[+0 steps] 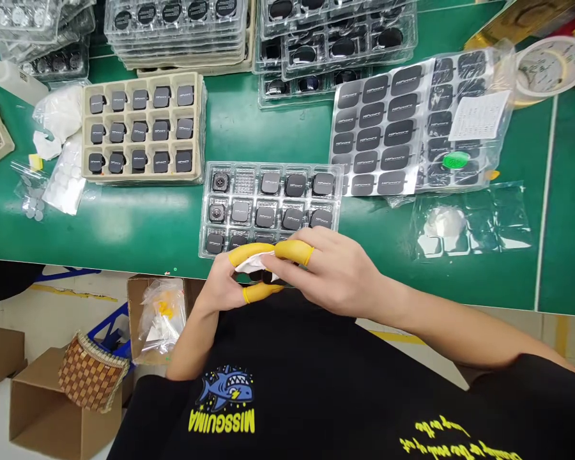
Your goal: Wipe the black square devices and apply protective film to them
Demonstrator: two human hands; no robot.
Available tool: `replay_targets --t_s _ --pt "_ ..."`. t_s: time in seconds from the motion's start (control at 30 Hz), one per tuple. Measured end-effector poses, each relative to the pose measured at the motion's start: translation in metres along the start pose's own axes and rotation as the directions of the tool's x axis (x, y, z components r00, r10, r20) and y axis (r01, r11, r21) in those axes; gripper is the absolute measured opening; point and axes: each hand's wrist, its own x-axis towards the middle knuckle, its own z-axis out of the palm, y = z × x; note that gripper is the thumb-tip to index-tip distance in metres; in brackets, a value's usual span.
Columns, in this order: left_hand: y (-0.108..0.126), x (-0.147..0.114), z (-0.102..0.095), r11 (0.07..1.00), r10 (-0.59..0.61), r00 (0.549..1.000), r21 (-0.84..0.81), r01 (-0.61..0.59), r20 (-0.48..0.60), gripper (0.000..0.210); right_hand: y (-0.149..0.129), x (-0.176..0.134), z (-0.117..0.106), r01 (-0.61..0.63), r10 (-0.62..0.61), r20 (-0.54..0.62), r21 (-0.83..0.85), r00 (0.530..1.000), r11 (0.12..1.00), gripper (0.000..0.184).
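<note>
At the front edge of the table, my left hand is closed round a small black watch-like piece, gripped between thumb and finger. My right hand pinches a white cloth against the top of that piece. Yellow finger cots cover some fingertips on both hands. Fingers and cloth hide most of the black piece, so its exact kind does not show. Just beyond my hands lies a clear plastic tray of square black watch-like pieces. Most have a printed label; two at its left show round backs.
A beige tray stack of black pieces stands left. Clear tray stacks line the back. Right are label sheets, a tape roll and a clear plastic sheet. Cardboard boxes sit below the table at left.
</note>
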Motion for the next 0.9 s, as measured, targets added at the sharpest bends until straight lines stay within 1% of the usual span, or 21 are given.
replay_targets --t_s 0.07,0.13,0.17,0.23,0.3,0.33,0.37,0.4,0.43,0.5,0.57,0.63,0.73,0.8,0.87,0.9 --pt "-0.003 -0.002 0.002 0.997 -0.066 0.998 -0.044 0.065 -0.015 0.053 0.004 -0.004 0.001 -0.016 0.017 0.016 -0.041 1.0 0.999 0.028" --pt "-0.003 -0.004 0.003 0.99 -0.126 0.99 -0.078 0.121 -0.065 0.053 0.01 -0.01 0.0 -0.051 0.058 0.061 -0.112 0.996 0.992 0.028" --pt "-0.003 -0.005 0.002 0.986 -0.152 0.983 -0.083 0.144 -0.101 0.053 0.014 -0.015 -0.001 -0.088 0.1 0.076 -0.145 0.992 0.985 0.028" --pt "-0.001 -0.008 -0.001 0.982 -0.185 0.968 -0.07 0.175 -0.172 0.054 0.021 -0.023 -0.006 -0.208 0.218 0.054 -0.146 0.974 0.967 0.022" --pt "0.0 -0.009 -0.004 0.981 -0.195 0.961 -0.049 0.189 -0.195 0.055 0.025 -0.028 -0.012 -0.358 0.357 -0.024 -0.049 0.934 0.932 0.016" --pt "0.0 -0.009 -0.005 0.982 -0.191 0.962 -0.044 0.186 -0.194 0.056 0.025 -0.029 -0.016 -0.409 0.41 -0.057 0.021 0.91 0.912 0.017" --pt "0.001 -0.009 -0.005 0.983 -0.182 0.965 -0.044 0.177 -0.189 0.056 0.024 -0.028 -0.018 -0.434 0.442 -0.071 0.096 0.894 0.896 0.019" --pt "0.001 -0.009 -0.005 0.985 -0.174 0.968 -0.05 0.168 -0.18 0.056 0.021 -0.026 -0.02 -0.436 0.451 -0.062 0.17 0.89 0.884 0.022" --pt "0.001 -0.008 -0.005 0.986 -0.164 0.972 -0.06 0.156 -0.169 0.056 0.018 -0.023 -0.021 -0.422 0.443 -0.035 0.243 0.896 0.874 0.023" --pt "0.002 -0.005 -0.004 0.988 -0.138 0.979 -0.086 0.126 -0.15 0.057 0.01 -0.017 -0.019 -0.365 0.379 0.038 0.377 0.924 0.851 0.021" --pt "0.003 -0.003 -0.003 0.99 -0.111 0.987 -0.096 0.1 -0.119 0.058 0.003 -0.011 -0.012 -0.3 0.295 0.08 0.431 0.952 0.851 0.018" --pt "0.003 -0.001 -0.001 0.993 -0.092 0.992 -0.086 0.084 -0.091 0.059 -0.001 -0.007 -0.002 -0.229 0.216 0.077 0.374 0.973 0.899 0.018" --pt "-0.001 -0.001 0.001 0.992 -0.102 0.991 -0.077 0.095 -0.082 0.06 0.0 -0.003 0.011 -0.162 0.157 0.041 0.194 0.987 0.968 0.023" --pt "-0.005 -0.003 0.002 0.99 -0.12 0.986 -0.093 0.11 -0.112 0.062 0.005 -0.003 0.016 -0.164 0.163 0.025 0.087 0.986 0.983 0.026" --pt "-0.008 -0.005 0.003 0.988 -0.125 0.98 -0.114 0.108 -0.157 0.063 0.014 -0.004 0.017 -0.196 0.196 0.04 -0.012 0.98 0.981 0.028" --pt "-0.009 -0.007 0.002 0.988 -0.125 0.975 -0.116 0.104 -0.182 0.062 0.018 -0.005 0.016 -0.218 0.22 0.046 -0.035 0.975 0.975 0.028"
